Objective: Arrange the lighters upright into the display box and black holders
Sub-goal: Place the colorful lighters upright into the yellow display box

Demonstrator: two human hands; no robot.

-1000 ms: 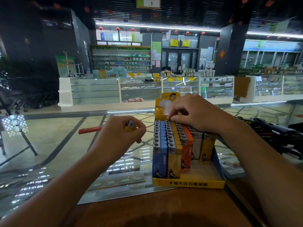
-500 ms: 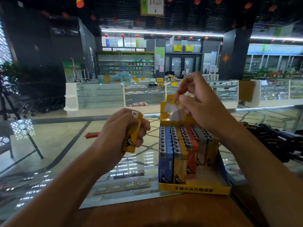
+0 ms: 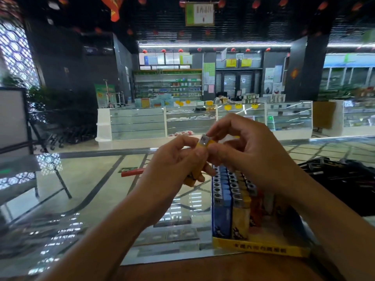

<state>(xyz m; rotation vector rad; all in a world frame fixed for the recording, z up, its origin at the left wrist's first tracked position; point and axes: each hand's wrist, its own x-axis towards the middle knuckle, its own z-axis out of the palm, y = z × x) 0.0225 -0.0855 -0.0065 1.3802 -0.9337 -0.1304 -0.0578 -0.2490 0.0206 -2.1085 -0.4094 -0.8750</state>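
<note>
A yellow lighter (image 3: 204, 143) with a silver top is held up over the glass counter, just left of the display box. My left hand (image 3: 176, 165) grips its body, and my right hand (image 3: 243, 147) pinches its upper end with thumb and fingers. Below my right wrist stands the yellow display box (image 3: 261, 248), holding upright rows of blue lighters (image 3: 222, 203), yellow lighters (image 3: 240, 211) and orange lighters (image 3: 256, 211). Part of the box's right side is hidden by my right forearm.
A red lighter (image 3: 133, 172) lies on the glass counter (image 3: 85, 191) beyond my left hand. Black holders (image 3: 341, 179) sit at the right. A wooden edge (image 3: 182, 270) runs along the near side. Shop shelves and display cases fill the background.
My left hand has raised the yellow lighter and moved it right. My right hand left the box's rows, lifted, and now pinches that lighter's top. The camera view tilted up.
</note>
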